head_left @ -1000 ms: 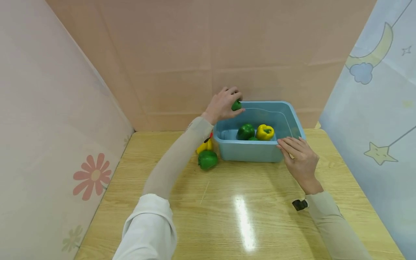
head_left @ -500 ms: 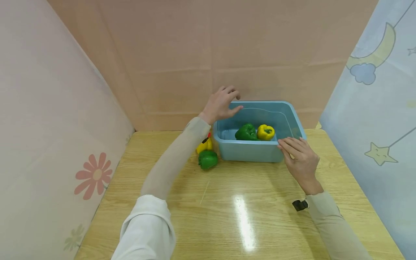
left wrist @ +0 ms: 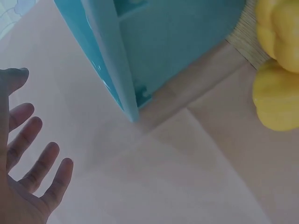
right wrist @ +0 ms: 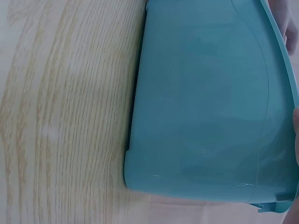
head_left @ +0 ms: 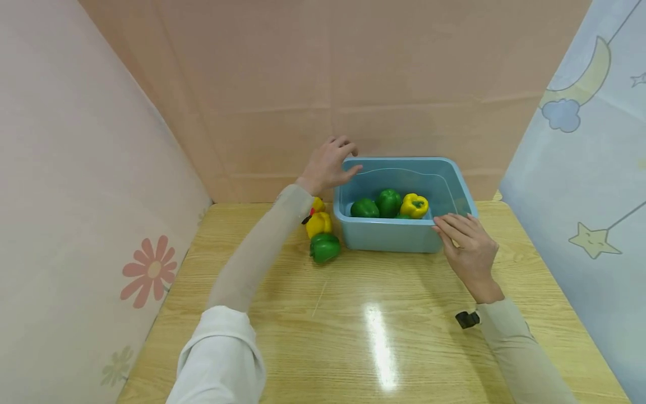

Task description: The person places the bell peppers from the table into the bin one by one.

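A blue plastic bin (head_left: 391,235) stands on the table against the back wall. Inside lie a yellow bell pepper (head_left: 414,206), a green bell pepper (head_left: 388,202) and another green one (head_left: 364,209) at the left; a further green bit shows low behind the front rim. My left hand (head_left: 327,166) hovers by the bin's back left corner, fingers spread and holding nothing. With my right hand (head_left: 468,247) I grip the bin's front right rim. Left of the bin, under my left forearm, are a green bell pepper (head_left: 324,247) and yellow ones (head_left: 319,224).
The wooden table (head_left: 343,336) stretches toward me in front of the bin. A peach-coloured sheet (head_left: 262,101) hangs behind it, with patterned sheets at both sides. A small red and black item (head_left: 308,217) shows near the left wrist.
My left hand let go of a green bell pepper, which dropped into the bin and now lies at its left. That hand has since moved left. My right hand stays on the rim.
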`<state>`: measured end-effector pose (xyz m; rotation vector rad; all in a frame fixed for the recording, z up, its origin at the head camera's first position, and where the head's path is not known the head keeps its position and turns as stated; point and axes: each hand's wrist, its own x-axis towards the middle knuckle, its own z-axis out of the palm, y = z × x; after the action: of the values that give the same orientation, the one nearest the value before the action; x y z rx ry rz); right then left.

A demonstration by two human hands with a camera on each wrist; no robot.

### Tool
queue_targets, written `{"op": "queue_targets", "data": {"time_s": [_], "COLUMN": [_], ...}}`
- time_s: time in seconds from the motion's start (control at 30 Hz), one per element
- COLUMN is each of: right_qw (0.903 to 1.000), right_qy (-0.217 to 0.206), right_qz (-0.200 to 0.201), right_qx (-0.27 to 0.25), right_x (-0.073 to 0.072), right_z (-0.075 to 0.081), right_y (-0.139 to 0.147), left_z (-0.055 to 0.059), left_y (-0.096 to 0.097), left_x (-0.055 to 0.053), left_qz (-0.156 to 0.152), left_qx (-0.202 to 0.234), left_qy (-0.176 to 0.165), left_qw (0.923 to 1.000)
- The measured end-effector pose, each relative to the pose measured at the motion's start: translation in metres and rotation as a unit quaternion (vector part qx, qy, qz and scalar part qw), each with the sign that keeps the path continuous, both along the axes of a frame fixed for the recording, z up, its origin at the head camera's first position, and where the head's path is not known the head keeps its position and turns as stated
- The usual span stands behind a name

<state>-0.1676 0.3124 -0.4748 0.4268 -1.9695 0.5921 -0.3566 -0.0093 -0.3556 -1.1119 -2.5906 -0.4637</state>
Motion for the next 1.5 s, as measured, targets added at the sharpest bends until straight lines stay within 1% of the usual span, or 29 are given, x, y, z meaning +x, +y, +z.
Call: {"op": "queue_targets", "data": {"time_s": [0.13, 0.53, 0.73, 0.83, 0.9, 1.0, 1.13, 1.23, 1.37, 1.5], "right_qw": [1.0000, 1.0000, 1.0000, 0.9999, 0.9999, 0.9999, 0.9999, 0.9998, 0.9999, 0.9999], "right_qy": [-0.003, -0.007, -0.008, -0.009, -0.010, -0.012, -0.015, -0.017, -0.015, -0.014], "right_qz": [0.000, 0.000, 0.001, 0.001, 0.000, -0.001, -0.001, -0.001, -0.002, 0.000], "right_qx": [0.001, -0.001, -0.005, -0.005, -0.006, -0.007, -0.007, -0.006, -0.006, -0.007], "right_x": [0.000, -0.002, -0.002, -0.002, -0.002, -0.002, -0.002, -0.001, -0.002, -0.002], "right_z": [0.000, 0.000, 0.001, 0.001, 0.002, 0.002, 0.002, 0.002, 0.002, 0.002], "right_y": [0.001, 0.001, 0.001, 0.001, 0.001, 0.000, 0.000, -0.001, -0.001, 0.000], "left_z": [-0.001, -0.006, -0.011, -0.014, -0.015, -0.019, -0.025, -0.029, -0.034, -0.039], "left_y": [-0.008, -0.025, -0.033, -0.036, -0.039, -0.042, -0.046, -0.050, -0.055, -0.059], "left_x": [0.000, -0.004, -0.004, -0.003, -0.002, 0.000, 0.002, 0.005, 0.009, 0.011], "left_qz": [0.003, 0.022, 0.024, 0.021, 0.021, 0.027, 0.037, 0.039, 0.041, 0.046], "left_qx": [-0.001, -0.024, -0.007, 0.005, 0.010, 0.003, -0.017, -0.023, -0.015, -0.014], "left_qy": [-0.004, -0.016, -0.033, -0.035, -0.034, -0.027, -0.016, -0.018, -0.030, -0.032], "left_qw": [1.0000, 0.9993, 0.9992, 0.9991, 0.9992, 0.9993, 0.9991, 0.9988, 0.9986, 0.9984]}}
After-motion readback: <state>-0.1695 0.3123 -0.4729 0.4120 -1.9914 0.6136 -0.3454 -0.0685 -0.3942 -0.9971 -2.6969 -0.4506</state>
